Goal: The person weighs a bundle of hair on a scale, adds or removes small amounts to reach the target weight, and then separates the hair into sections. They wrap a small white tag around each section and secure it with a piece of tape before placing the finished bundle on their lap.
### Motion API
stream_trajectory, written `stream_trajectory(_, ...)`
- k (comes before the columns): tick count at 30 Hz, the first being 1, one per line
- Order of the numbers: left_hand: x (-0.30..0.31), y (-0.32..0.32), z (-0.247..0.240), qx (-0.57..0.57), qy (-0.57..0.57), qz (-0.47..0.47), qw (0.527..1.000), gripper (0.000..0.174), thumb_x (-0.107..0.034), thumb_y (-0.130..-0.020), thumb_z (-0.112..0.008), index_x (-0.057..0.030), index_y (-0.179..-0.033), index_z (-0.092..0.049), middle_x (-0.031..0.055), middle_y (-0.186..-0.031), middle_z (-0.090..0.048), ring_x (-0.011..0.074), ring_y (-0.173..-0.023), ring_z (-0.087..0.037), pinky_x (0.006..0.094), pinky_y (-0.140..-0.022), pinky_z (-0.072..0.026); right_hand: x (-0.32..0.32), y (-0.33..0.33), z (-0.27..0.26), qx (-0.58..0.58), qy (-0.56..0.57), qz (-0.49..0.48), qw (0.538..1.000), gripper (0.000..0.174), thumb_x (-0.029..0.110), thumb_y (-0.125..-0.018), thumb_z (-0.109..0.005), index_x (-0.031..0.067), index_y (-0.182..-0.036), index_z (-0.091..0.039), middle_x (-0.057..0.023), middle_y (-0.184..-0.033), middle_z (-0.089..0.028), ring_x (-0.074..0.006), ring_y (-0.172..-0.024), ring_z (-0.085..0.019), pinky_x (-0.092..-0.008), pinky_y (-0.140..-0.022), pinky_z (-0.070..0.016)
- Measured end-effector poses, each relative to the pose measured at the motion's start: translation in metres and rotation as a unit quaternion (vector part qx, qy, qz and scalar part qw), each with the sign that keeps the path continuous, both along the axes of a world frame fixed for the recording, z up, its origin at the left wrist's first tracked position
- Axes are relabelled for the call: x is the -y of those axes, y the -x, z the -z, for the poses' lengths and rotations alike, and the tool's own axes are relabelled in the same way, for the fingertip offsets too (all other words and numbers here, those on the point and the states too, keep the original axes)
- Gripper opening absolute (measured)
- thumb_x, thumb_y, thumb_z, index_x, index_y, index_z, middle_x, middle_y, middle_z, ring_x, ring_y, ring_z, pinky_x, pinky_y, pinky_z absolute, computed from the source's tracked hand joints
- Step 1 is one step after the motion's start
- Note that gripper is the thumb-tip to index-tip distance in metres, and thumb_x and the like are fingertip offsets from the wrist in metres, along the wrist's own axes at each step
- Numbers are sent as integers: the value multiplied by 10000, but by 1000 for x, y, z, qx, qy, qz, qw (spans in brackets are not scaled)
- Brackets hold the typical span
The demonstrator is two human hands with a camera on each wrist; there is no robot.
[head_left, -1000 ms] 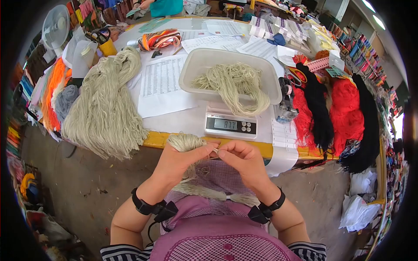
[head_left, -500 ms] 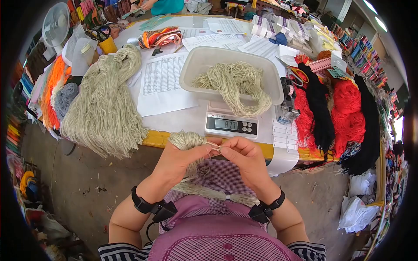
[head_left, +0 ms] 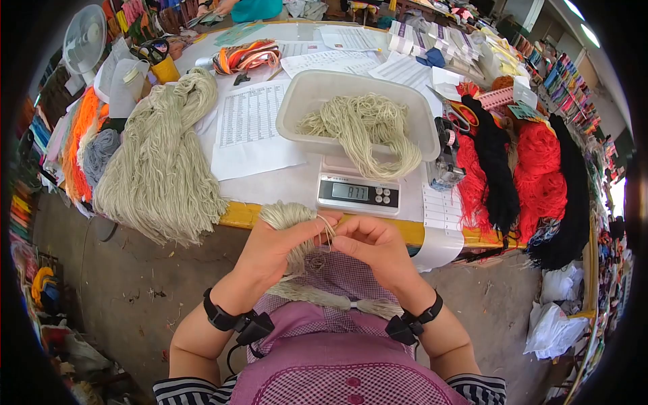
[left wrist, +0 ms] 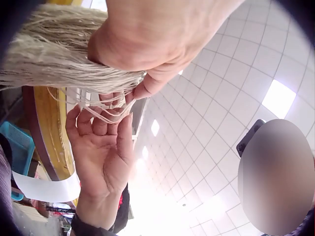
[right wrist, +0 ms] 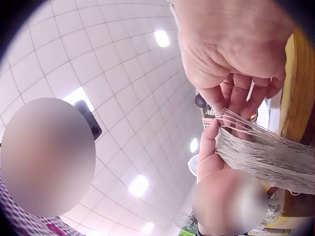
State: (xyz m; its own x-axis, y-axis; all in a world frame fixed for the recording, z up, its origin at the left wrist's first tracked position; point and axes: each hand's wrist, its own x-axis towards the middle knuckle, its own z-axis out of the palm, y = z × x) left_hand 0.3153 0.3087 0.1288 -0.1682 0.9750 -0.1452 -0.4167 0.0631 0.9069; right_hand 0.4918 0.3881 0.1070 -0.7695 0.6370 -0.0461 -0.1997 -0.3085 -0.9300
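Note:
A pale green yarn skein [head_left: 287,216] is gripped by my left hand [head_left: 268,251] in front of the table edge. At its end my right hand [head_left: 379,248] pinches a few loose strands with curled fingers. These strands [left wrist: 106,117] loop out of the skein across the right fingers in the left wrist view. In the right wrist view, the left thumb [right wrist: 210,137] lies at the end of the yarn bundle [right wrist: 261,150], close to the right fingertips. More pale yarn [head_left: 304,295] lies across the lap, tied with a white band.
Beyond the hands, a digital scale [head_left: 358,196] carries a plastic tub [head_left: 291,111] of pale yarn. A large pale yarn bundle [head_left: 158,162] hangs over the table edge at left. Red yarn [head_left: 538,162], black yarn [head_left: 487,162] and scissors [head_left: 459,116] lie at right. Printed sheets [head_left: 253,121] cover the middle.
The strands between the hands were pulled out straight half a second ago and now form a looser loop. My right hand has shifted slightly; the left keeps its grip on the skein.

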Motion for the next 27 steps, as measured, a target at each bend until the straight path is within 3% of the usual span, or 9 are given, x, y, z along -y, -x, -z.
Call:
stream_trajectory(5, 2, -1, 0, -14, -7, -5, 1000, 292, -56, -838, -679, 38, -1110, -632, 137, -1054, -685, 162, -860, -641, 285, -752, -500, -1, -2, 2, 26, -20, 1, 999, 91, 93, -917, -625, 10, -954, -624, -36, -915, -650, -106, -880, -607, -238, -821, -465)
stream_trajectory(8, 3, 0, 1, -5, -15, -8, 1000, 229, -44, -833, -691, 18, -1051, -666, 87, -986, -698, 127, -849, -640, 260, -712, -494, -3, -1, 8, 17, -29, -14, 999, 137, 124, -949, -592, -4, -997, -607, -38, -960, -649, -107, -920, -595, -257, -880, -465)
stream_trajectory(11, 5, 5, 1, -21, -11, 30, 999, 291, -25, -839, -667, 37, -1121, -628, 135, -1053, -686, 180, -909, -654, 281, -792, -510, -4, 2, 12, -34, 9, 48, 998, 173, 173, -965, -577, 4, -997, -599, -41, -957, -647, -110, -927, -591, -260, -888, -456)
stream_trajectory(14, 5, 2, -7, 15, 23, 25, 999, 297, -70, -909, -602, 65, -1173, -588, 157, -1139, -654, 208, -1003, -643, 312, -843, -521, -7, 0, 14, -71, 104, 14, 992, 225, 222, -970, -576, 9, -1039, -602, -46, -957, -652, -113, -937, -589, -258, -887, -451)
stream_trajectory(16, 5, 0, -5, 132, 47, 1, 990, 387, -197, -1001, -482, 102, -1244, -520, 178, -1250, -592, 231, -1097, -608, 348, -913, -510, -2, 4, 8, -22, 128, -25, 991, 220, 185, -942, -619, 4, -1066, -620, -39, -966, -657, -108, -922, -592, -249, -869, -454)
stream_trajectory(22, 4, -2, -1, 105, 29, 46, 993, 557, -357, -1043, -336, 119, -1311, -447, 193, -1305, -548, 236, -1150, -580, 362, -983, -475, 2, 9, 14, 2, 61, -19, 998, 213, 88, -879, -679, -9, -1065, -645, -34, -983, -660, -115, -897, -612, -253, -855, -465)
stream_trajectory(23, 5, -2, -2, 105, 29, 46, 993, 557, -357, -1043, -336, 119, -1311, -447, 193, -1305, -548, 236, -1150, -580, 362, -983, -475, 2, 9, 13, 2, 61, -19, 998, 213, 88, -879, -679, -9, -1065, -645, -34, -983, -660, -115, -897, -612, -253, -855, -465)
stream_trajectory(25, 7, -3, -5, 116, 32, 22, 992, 447, -334, -1010, -474, 52, -1203, -588, 120, -1134, -654, 182, -1027, -627, 302, -883, -504, 3, 9, 9, -29, 52, -7, 998, 208, 112, -896, -661, -3, -1069, -644, -39, -976, -660, -115, -890, -614, -266, -857, -467)
stream_trajectory(27, 9, -3, -7, 95, 26, 16, 995, 425, -319, -1006, -487, 49, -1189, -592, 120, -1123, -656, 177, -1014, -631, 299, -873, -509, 3, 10, 3, -68, 74, 7, 995, 209, 125, -906, -649, -1, -1073, -643, -40, -972, -660, -116, -889, -614, -271, -861, -468)
